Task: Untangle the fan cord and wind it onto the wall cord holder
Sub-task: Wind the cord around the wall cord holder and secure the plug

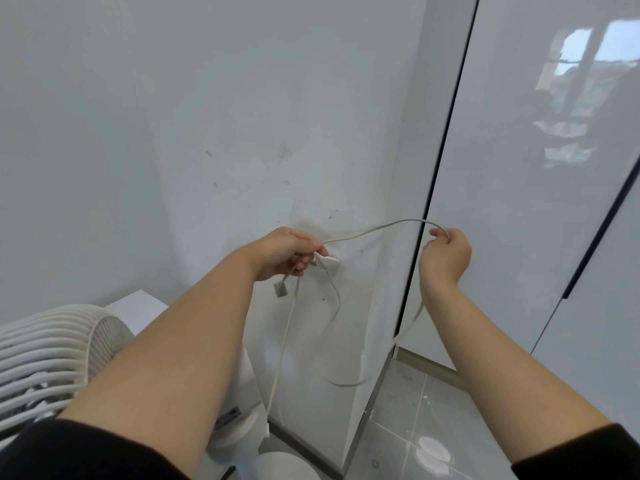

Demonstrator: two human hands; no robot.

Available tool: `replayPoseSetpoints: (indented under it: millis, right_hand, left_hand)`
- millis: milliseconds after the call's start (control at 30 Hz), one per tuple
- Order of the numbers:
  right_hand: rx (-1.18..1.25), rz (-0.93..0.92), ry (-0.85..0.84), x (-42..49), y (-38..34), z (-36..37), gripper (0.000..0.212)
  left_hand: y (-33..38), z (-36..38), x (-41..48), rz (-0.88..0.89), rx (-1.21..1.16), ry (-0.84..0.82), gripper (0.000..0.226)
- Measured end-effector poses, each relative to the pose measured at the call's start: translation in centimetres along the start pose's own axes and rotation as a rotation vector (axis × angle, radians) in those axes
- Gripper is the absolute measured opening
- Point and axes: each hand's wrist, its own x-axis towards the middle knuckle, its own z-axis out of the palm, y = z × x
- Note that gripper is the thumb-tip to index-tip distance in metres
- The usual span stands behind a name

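The fingers [313, 251] of the left hand [282, 252] are curled and pinch the fan cord [381, 226] close to its free end. The small grey plug [280, 289] dangles just below the knuckles. The fingers [438, 233] of the right hand [448, 256] are hooked round the same cord further along, so a shallow arch of it spans the gap between the two hands.

From the right hand a slack length drops and curls into a loose loop above the floor [415, 417]. From the left hand one strand falls straight down towards the foot of the white fan [52, 355] at lower left. Another wavy strand hangs beside the wall cord holder [330, 263], a small white oval on the wall [173, 133] just right of the left hand. Whether that strand is hooked on the holder, I cannot tell.

The cord looks thin, light and limp. It sags under its own weight yet keeps kinks, so it will probably twist back on itself if let go. Its smooth jacket may slide through a loose pinch. A good hold seems to be near the plug with one hand, while the other feeds the slack under light tension. The plug end should be kept free so that it does not catch in the loops.
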Motion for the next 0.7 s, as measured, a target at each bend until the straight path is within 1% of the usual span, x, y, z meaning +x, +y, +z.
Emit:
replayPoseSetpoints:
  millis: [100, 167, 233, 300, 367, 433, 467, 567, 633, 700]
  right_hand:
    - [-0.104, 0.017, -0.068, 0.0, 1.5, -0.4, 0.027]
    - [-0.176, -0.020, -0.099, -0.5, 2.1, -0.8, 0.032]
    - [-0.223, -0.175, -0.092, -0.9, 2.5, -1.0, 0.046]
    - [-0.279, -0.350, -0.104, -1.5, 2.8, -1.0, 0.056]
    - [-0.274, -0.448, -0.162, -2.2, 2.9, -1.2, 0.055]
    - [-0.241, -0.487, -0.223, -3.1, 2.9, -1.2, 0.049]
    - [-0.225, -0.499, -0.248, -3.5, 2.8, -1.2, 0.047]
    - [-0.206, -0.496, -0.323, -4.7, 3.0, -0.8, 0.035]
    - [-0.252, -0.454, -0.406, -5.4, 3.3, -0.3, 0.028]
    - [-0.332, -0.364, -0.512, -5.9, 3.7, 0.6, 0.026]
  left_hand:
    - [0.4, 0.0, 0.0, -0.003, -0.248, -0.119, 0.024]
    - [0.5, 0.3, -0.2, -0.005, -0.291, -0.195, 0.024]
    - [0.6, 0.6, -0.4, -0.014, -0.210, -0.267, 0.022]
    - [0.5, 0.9, -0.5, -0.055, -0.046, -0.342, 0.021]
    - [0.1, 0.9, -0.4, -0.127, 0.121, -0.380, 0.020]
    - [-0.2, 0.8, -0.2, -0.207, 0.193, -0.340, 0.018]
    - [-0.3, 0.7, -0.2, -0.233, 0.196, -0.283, 0.018]
    - [-0.5, 0.2, 0.0, -0.244, 0.188, -0.043, 0.020]
    - [-0.6, -0.1, 0.1, -0.248, 0.183, 0.080, 0.019]
    - [-0.7, -0.2, 0.1, -0.256, 0.178, 0.146, 0.017]
